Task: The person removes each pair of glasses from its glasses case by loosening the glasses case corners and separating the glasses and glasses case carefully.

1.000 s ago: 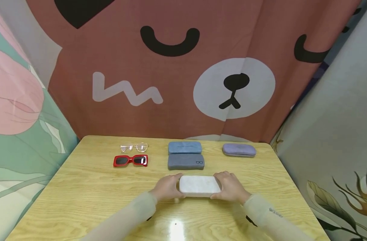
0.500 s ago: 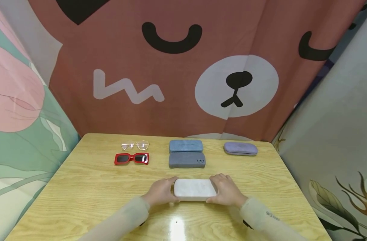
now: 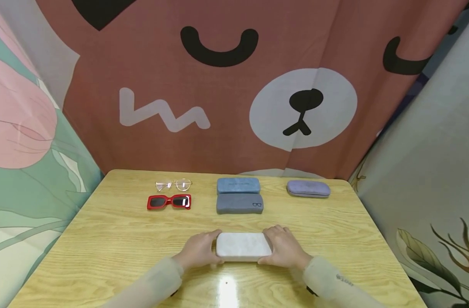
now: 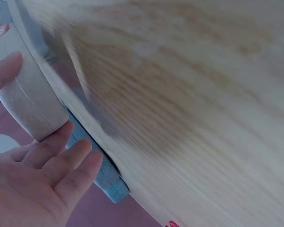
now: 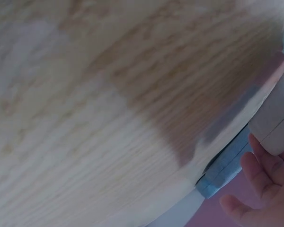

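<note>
Held case (image 3: 243, 247): over the table (image 3: 103, 248), between left hand (image 3: 199, 250) and right hand (image 3: 285, 248), before the front middle case (image 3: 240, 203)
Glasses (image 3: 174, 185): at back left, behind the sunglasses (image 3: 169, 201)
Rear middle case (image 3: 238, 185): just behind the front middle case
Right case (image 3: 308, 188): right of both, near the back edge

Both hands (image 3: 197, 250) (image 3: 283, 248) forward (fingers (image 4: 68, 158) seemingly bent)

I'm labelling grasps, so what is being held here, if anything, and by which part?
The white case, by its two short ends: the left hand grips one, the right hand the other.
</note>
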Motion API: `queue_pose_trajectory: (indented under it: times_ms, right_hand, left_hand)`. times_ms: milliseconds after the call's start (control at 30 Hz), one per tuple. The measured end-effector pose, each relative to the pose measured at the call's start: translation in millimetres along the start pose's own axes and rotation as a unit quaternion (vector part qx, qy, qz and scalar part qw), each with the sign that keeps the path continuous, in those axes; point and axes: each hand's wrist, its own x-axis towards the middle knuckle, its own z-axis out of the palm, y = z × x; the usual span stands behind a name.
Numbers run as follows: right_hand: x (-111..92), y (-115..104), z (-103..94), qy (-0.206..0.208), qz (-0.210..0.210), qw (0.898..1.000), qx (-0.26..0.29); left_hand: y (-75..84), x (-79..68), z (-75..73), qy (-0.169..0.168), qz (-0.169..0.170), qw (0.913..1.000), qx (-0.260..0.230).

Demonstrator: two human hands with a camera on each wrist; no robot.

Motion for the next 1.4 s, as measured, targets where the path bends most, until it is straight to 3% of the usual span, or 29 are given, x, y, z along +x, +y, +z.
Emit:
queue_pose_trajectory:
  times_ms: [233, 567, 1100, 1400]
  right_hand:
    - [-2, -6, 4.5, -0.003, -0.002, 1.000, -0.002]
    - [-5, -12, 6.9, -0.029, 0.016, 0.999, 0.018]
    - [-7, -14, 9.7, -0.039, 0.019, 0.999, 0.022]
    - [-8, -15, 12.5, -0.033, 0.009, 0.999, 0.001]
  left_hand:
    - [-2.1, -8.7, 2.1, 0.000, -0.014, 0.9998, -0.015]
    - [-4.0, -15.4, 5.5, 0.011, -0.007, 0.9998, -0.014]
    - [-6.9, -15.2, 10.6, 0.006, -0.013, 0.9999, 0.001]
    - [-6.2, -15.5, 10.8, 0.001, -0.027, 0.9993, -0.026]
